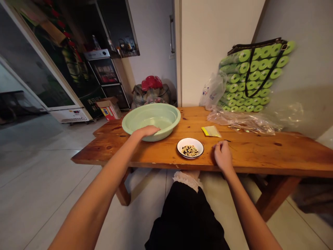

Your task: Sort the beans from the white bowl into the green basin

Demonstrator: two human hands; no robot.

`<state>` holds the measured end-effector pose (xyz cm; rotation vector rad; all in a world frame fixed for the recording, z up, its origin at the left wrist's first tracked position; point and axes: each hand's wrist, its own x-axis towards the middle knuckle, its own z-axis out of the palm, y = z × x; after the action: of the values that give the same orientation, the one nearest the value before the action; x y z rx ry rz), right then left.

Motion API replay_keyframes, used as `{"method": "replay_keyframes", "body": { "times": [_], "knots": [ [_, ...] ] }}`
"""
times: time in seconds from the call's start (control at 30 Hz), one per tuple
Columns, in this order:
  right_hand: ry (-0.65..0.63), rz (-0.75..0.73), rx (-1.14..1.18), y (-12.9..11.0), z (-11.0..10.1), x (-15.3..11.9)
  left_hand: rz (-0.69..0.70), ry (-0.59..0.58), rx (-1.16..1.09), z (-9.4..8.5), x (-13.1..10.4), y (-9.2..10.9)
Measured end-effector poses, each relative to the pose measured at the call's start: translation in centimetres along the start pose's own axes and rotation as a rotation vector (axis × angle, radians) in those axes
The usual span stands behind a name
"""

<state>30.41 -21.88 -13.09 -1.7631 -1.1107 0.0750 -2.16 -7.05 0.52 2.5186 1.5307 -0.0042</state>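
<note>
A pale green plastic basin [166, 133] stands on the left part of the wooden table. My left hand [149, 130] is closed over its near rim, with the thumb side up and the fingertips hidden inside. To the right sits a small white bowl [179, 147] with a dark rim, holding mixed beans or beads [189, 150] in yellow, black and a little red. My right hand [223, 154] rests on the table right of the bowl, loosely curled into a fist; nothing shows in it. Behind it lies a small yellow-edged packet [211, 131].
Stacked green rolls in clear plastic [249, 76], with a black-strapped bag over them, stand at the table's back right. Crumpled clear plastic [241, 121] lies before them. Left of the table are a cardboard box [109, 108] and a black cabinet [106, 73]. My legs are under the front edge.
</note>
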Motion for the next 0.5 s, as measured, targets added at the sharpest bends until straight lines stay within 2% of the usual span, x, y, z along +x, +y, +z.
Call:
{"method": "replay_keyframes", "body": {
  "times": [0.1, 0.2, 0.4, 0.5],
  "knots": [
    [0.012, -0.007, -0.007, -0.1, 0.0, -0.1, 0.018, 0.025, -0.011, -1.0, 0.1, 0.4],
    [0.013, -0.007, -0.019, -0.2, 0.0, -0.2, 0.104, 0.022, -0.013, -1.4, -1.2, 1.2],
    [-0.012, 0.016, -0.053, -0.5, -0.2, -0.2, 0.202, 0.013, -0.004, -0.1, -6.4, 3.6],
    [-0.014, 0.025, -0.064, -0.6, -0.2, -0.2, 0.185, -0.001, -0.041, 0.4, -7.6, 4.1]
  ]
}}
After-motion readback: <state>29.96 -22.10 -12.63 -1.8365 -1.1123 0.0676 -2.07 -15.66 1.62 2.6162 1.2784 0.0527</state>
